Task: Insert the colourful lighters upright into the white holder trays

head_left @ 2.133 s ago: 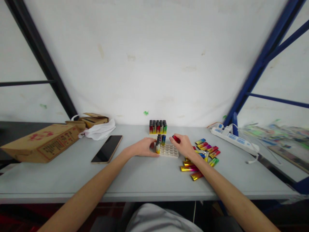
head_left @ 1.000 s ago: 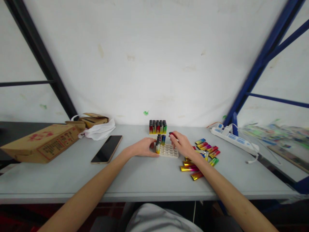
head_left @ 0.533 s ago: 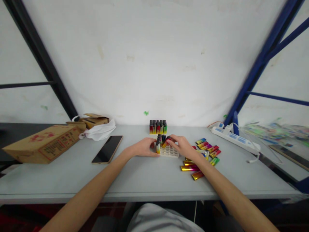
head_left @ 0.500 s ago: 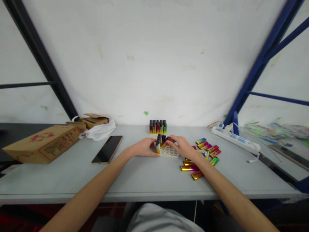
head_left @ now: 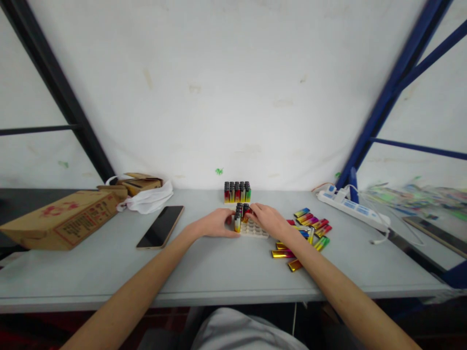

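Note:
A white tray [head_left: 258,230] with rows of small round holes lies on the table. Several shiny lighters [head_left: 238,223] with black tops stand upright along its left side. My left hand [head_left: 218,222] curls around that end of the tray, thumb at the front and fingers behind. The fingers of my right hand [head_left: 268,218] close on a reddish lighter [head_left: 247,216] over the tray, just right of the standing ones. Its lower end is hard to make out. To the right, loose metallic lighters [head_left: 280,253] lie in a pile, partly under my right forearm.
Behind the tray, a filled block of upright lighters [head_left: 237,193] stands near the wall. A phone [head_left: 160,227], a cardboard box [head_left: 62,218] and a white bag [head_left: 149,199] are on the left. At right lies a power strip [head_left: 352,209] with cables.
My right hand has brought the lighter slightly left, and it now looks more upright beside the standing ones. My left hand keeps its place at the tray. The view has shifted slightly.

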`<state>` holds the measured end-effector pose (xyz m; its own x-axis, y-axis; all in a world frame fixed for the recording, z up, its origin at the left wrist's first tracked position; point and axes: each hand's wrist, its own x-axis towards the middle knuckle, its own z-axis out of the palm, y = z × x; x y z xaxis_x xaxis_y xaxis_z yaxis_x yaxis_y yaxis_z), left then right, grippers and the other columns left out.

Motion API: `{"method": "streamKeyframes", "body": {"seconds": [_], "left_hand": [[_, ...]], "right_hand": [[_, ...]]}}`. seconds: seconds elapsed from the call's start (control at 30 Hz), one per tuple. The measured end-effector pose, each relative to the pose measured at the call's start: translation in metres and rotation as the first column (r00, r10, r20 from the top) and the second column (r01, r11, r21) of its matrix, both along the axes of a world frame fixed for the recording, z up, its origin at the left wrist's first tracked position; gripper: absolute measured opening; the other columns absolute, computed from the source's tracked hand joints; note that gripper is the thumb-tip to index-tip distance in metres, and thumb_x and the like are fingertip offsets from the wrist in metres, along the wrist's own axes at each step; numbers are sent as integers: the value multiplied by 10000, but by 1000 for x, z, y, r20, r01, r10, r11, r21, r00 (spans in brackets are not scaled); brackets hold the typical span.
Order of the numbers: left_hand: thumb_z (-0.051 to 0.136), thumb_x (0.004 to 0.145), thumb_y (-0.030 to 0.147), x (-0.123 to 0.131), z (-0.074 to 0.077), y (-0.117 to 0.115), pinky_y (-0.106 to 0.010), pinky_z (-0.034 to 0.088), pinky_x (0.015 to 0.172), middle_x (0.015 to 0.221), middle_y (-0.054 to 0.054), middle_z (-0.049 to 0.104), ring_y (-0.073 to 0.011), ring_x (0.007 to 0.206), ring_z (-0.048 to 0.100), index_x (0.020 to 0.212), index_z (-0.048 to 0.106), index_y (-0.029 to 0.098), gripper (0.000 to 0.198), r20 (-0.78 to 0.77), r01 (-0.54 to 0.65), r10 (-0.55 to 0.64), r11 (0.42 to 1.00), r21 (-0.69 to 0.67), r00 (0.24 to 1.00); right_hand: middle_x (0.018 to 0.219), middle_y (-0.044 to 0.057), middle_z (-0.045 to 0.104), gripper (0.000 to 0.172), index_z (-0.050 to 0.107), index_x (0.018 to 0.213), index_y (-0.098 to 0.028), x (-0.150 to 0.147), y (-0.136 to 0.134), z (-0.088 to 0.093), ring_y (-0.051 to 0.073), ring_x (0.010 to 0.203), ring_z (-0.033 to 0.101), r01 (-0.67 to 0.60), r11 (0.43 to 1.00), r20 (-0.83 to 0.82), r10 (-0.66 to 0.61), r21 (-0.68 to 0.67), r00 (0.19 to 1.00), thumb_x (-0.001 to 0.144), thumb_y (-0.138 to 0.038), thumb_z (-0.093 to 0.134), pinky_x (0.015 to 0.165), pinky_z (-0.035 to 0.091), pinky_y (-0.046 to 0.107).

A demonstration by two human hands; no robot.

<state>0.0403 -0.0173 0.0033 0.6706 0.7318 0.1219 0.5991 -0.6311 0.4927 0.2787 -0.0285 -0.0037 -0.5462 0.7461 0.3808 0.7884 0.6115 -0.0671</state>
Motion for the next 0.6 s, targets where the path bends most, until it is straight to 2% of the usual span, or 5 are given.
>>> {"method": "streamKeyframes", "body": {"seconds": [0.2,0.3,0.37,0.47,0.6], "left_hand": [[772,711,520,-1,1,0,-291,460,698,943,-53,715,-222,787,630,1063,684,158,513,-4,-4,4,1000,-5,1000],[771,699,556,-1,1,0,-287,457,687,907,-48,701,-218,772,626,1009,677,156,515,-24,-24,24,1000,-5,999],[765,700,571,-1,1,0,-282,458,687,897,-45,693,-217,776,626,977,669,159,505,-35,-30,30,1000,-3,999],[758,704,580,-1,1,0,-281,457,686,898,-47,691,-220,785,629,969,663,160,506,-54,-35,35,999,8,998],[754,714,578,-1,2,0,-284,453,681,899,-54,693,-223,774,631,980,665,151,511,-65,-29,30,999,24,997]], "right_hand": [[909,87,741,302,658,1018,-185,7,-2,12,200,762,675,10,1000,4,-10,2,1000,1062,-425,479,701,420,282],[891,91,753,402,669,1041,-189,32,3,22,214,794,696,193,981,-60,-191,20,980,1078,-478,392,720,420,286],[927,123,764,399,675,1059,-173,55,9,26,241,840,713,418,908,-63,-416,16,907,1079,-445,384,737,431,301],[990,173,763,378,688,1111,-156,94,18,26,290,947,720,657,754,12,-657,-16,754,1064,-396,400,810,462,349],[1139,234,725,408,678,1212,-125,134,24,17,367,1089,689,804,578,109,-798,-140,592,1023,-421,470,870,492,438]]}}
